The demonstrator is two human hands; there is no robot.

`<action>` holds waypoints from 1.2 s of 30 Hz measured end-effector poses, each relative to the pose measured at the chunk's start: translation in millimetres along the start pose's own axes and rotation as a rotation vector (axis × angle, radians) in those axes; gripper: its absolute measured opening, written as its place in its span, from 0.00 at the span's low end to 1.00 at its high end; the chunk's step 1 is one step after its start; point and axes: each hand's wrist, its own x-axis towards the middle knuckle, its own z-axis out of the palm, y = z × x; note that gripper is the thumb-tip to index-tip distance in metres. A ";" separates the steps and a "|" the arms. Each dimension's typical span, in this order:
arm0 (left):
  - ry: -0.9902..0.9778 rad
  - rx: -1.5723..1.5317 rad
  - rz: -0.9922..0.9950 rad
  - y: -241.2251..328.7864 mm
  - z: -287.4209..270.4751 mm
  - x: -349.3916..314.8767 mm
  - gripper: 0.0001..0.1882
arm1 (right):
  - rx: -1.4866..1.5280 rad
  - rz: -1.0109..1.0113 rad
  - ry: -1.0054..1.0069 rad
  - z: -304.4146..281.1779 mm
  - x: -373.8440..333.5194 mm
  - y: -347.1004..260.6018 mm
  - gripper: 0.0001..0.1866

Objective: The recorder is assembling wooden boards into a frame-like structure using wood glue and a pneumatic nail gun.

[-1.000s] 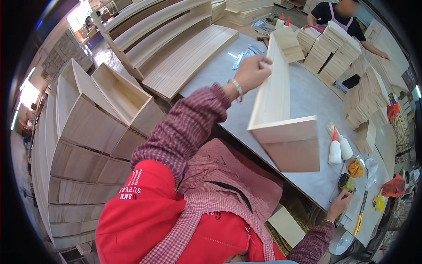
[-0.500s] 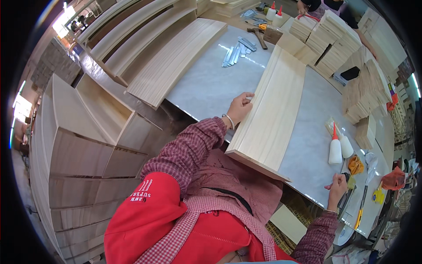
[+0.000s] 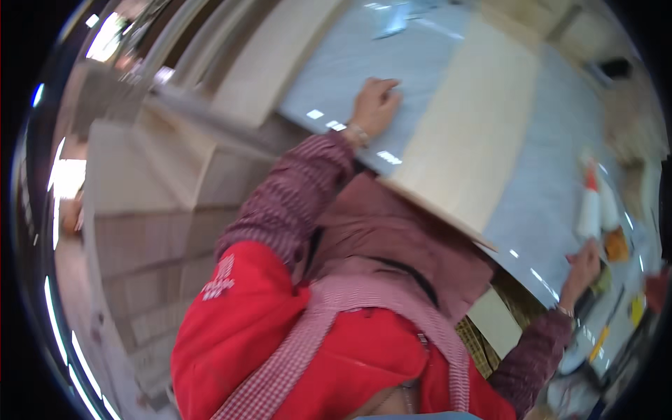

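A long pale wooden board [image 3: 472, 126] with an upright strip at its near end lies across the grey tabletop [image 3: 556, 147]. My left hand [image 3: 376, 106] is above the tabletop, left of the board and apart from it. Its fingers are curled in; whether anything small is between them is hidden by blur. At the table's right near edge, my right hand [image 3: 584, 269] is closed beside a white squeeze bottle [image 3: 589, 213] with a red tip. What it grips cannot be made out. A second white bottle [image 3: 607, 196] stands behind, and an orange bundle [image 3: 616, 245] lies close to the hand.
Thin metal strips [image 3: 393, 19] lie on the table's far part. Long wooden boards [image 3: 273, 56] rest at the left, above stacked wooden boxes [image 3: 150, 171]. A yellow-handled knife [image 3: 598, 343] lies at the right. Further back is a small black object [image 3: 616, 68].
My left hand has left the board's edge and moved farther over the tabletop. The whole view has shifted and blurred. My right hand stays near the bottles.
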 end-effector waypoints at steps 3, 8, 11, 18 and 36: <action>0.117 -0.129 -0.107 -25.3 -33.0 -43.8 0.15 | -0.046 -0.099 -0.079 17.1 -20.0 12.3 0.12; 0.470 -0.521 -0.604 -38.8 -103.2 -93.6 0.16 | 0.028 -0.079 -0.182 45.6 -44.5 42.0 0.10; 0.740 -0.521 -0.686 -60.3 -137.3 -98.4 0.15 | 0.003 -0.143 -0.120 50.9 -54.8 38.8 0.10; 0.938 -0.334 -0.713 -72.4 -139.8 -77.6 0.15 | 0.033 -0.142 -0.097 49.1 -55.8 40.4 0.10; 1.133 -0.011 -0.630 -102.2 -145.5 -74.0 0.18 | 0.067 -0.027 -0.075 46.7 -59.4 25.2 0.13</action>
